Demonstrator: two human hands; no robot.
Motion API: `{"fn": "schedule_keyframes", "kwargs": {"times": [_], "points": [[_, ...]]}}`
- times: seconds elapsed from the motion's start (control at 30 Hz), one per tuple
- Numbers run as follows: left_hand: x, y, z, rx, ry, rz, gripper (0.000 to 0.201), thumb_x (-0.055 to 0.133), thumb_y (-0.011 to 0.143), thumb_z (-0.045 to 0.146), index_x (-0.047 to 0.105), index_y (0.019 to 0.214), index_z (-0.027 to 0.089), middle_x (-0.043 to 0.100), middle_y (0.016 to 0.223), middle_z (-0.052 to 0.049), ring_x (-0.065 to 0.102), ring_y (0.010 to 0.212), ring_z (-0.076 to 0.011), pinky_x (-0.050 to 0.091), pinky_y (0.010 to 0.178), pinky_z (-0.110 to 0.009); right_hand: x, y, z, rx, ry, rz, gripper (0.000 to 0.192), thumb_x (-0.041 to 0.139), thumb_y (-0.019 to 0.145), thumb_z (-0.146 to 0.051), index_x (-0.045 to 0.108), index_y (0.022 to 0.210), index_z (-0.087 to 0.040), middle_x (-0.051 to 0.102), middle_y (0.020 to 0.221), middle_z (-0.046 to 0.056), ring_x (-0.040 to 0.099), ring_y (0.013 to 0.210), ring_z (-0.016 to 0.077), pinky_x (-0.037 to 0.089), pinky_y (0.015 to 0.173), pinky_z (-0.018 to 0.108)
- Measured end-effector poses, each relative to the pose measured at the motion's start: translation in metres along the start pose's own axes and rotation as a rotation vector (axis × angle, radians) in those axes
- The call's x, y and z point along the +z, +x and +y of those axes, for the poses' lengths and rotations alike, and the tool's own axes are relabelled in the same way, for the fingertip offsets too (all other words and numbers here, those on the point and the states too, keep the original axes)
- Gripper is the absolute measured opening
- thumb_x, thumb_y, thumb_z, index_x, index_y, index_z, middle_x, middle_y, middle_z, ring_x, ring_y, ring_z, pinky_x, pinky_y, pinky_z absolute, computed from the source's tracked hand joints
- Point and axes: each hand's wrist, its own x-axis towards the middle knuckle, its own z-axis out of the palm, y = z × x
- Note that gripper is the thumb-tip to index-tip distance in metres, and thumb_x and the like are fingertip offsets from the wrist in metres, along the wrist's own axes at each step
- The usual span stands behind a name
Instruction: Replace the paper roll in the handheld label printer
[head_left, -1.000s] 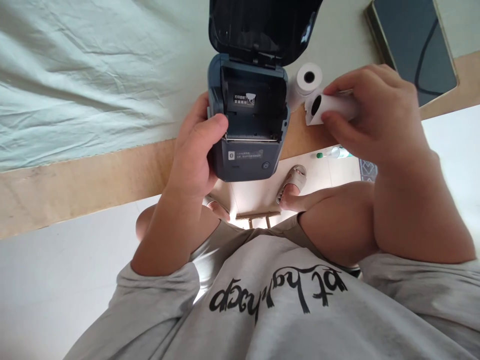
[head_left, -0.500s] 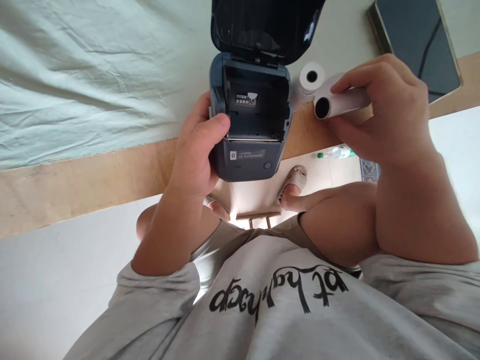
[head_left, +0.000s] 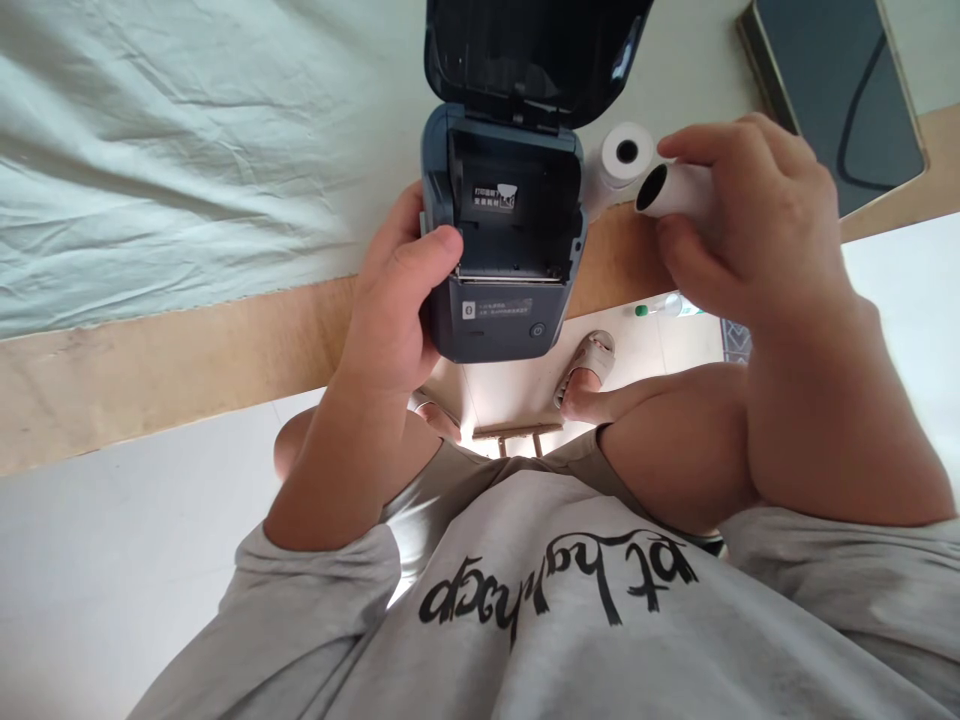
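A dark blue label printer (head_left: 499, 315) is gripped along its left side by my left hand (head_left: 401, 290), thumb at the front corner of its bay. The printer's black lid (head_left: 532, 60) stands raised, and the bay inside holds no roll. To the right, my right hand (head_left: 757, 210) has its thumb and fingers around a white paper roll (head_left: 690, 195) with a dark hollow core facing the printer. Just beyond, a second white paper roll (head_left: 616, 170) stands on end beside the printer, its round core hole showing.
At the upper right lies a dark-screened phone or tablet (head_left: 836, 90). A pale green cloth (head_left: 187, 150) covers the table behind its wooden edge (head_left: 247, 345). Below on the floor are a bottle (head_left: 667, 306) and my sandalled foot (head_left: 592, 360).
My right hand has turned the paper roll, so its open end now tilts up and slightly farther right. The left hand and printer have hardly moved.
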Motion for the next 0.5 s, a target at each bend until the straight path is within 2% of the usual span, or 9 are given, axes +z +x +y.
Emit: {"fn": "schedule_keyframes", "kwargs": {"times": [0.1, 0.23, 0.33, 0.43, 0.5], "points": [[0.0009, -0.0004, 0.0007, -0.002, 0.008, 0.009, 0.025, 0.052, 0.075, 0.039, 0.058, 0.092, 0.022, 0.065, 0.088, -0.001, 0.06, 0.08, -0.0182, 0.046, 0.061, -0.032, -0.0006, 0.0006, 0.0014, 0.02, -0.004, -0.006, 0.049, 0.052, 0.073, -0.038, 0.041, 0.12, -0.031, 0.055, 0.107, 0.003, 0.056, 0.099, 0.0193, 0.048, 0.082, 0.035], [0.0025, -0.001, 0.0025, -0.028, -0.013, 0.017, 0.024, 0.053, 0.075, 0.038, 0.057, 0.092, 0.022, 0.064, 0.09, -0.002, 0.061, 0.081, -0.0192, 0.046, 0.059, -0.032, -0.0003, 0.0008, 0.002, 0.079, -0.031, 0.071, 0.042, 0.059, 0.067, -0.049, 0.05, 0.104, -0.031, 0.061, 0.097, -0.001, 0.059, 0.091, 0.0181, 0.047, 0.078, 0.034], [0.0021, -0.0004, 0.0015, -0.018, -0.021, 0.018, 0.025, 0.055, 0.073, 0.037, 0.058, 0.092, 0.021, 0.064, 0.089, -0.002, 0.061, 0.081, -0.0179, 0.047, 0.06, -0.031, -0.001, 0.0001, -0.0009, 0.155, 0.01, 0.118, 0.045, 0.062, 0.063, -0.053, 0.049, 0.097, -0.027, 0.059, 0.09, -0.002, 0.059, 0.079, 0.014, 0.045, 0.071, 0.03], [0.0014, 0.0006, -0.0006, -0.011, -0.024, 0.025, 0.026, 0.055, 0.073, 0.041, 0.058, 0.09, 0.022, 0.064, 0.089, -0.001, 0.06, 0.081, -0.0176, 0.049, 0.065, -0.032, -0.0032, -0.0011, -0.0051, 0.185, 0.035, 0.13, 0.051, 0.062, 0.061, -0.055, 0.045, 0.099, -0.026, 0.057, 0.097, -0.003, 0.055, 0.069, 0.009, 0.04, 0.065, 0.027], [0.0017, 0.0008, -0.001, -0.007, -0.017, 0.027, 0.027, 0.054, 0.072, 0.042, 0.058, 0.09, 0.022, 0.064, 0.089, -0.001, 0.06, 0.082, -0.0174, 0.05, 0.067, -0.032, -0.0045, -0.0017, -0.0069, 0.151, 0.04, 0.131, 0.05, 0.06, 0.064, -0.054, 0.045, 0.104, -0.028, 0.057, 0.094, -0.004, 0.051, 0.064, 0.0069, 0.038, 0.063, 0.027]]}}
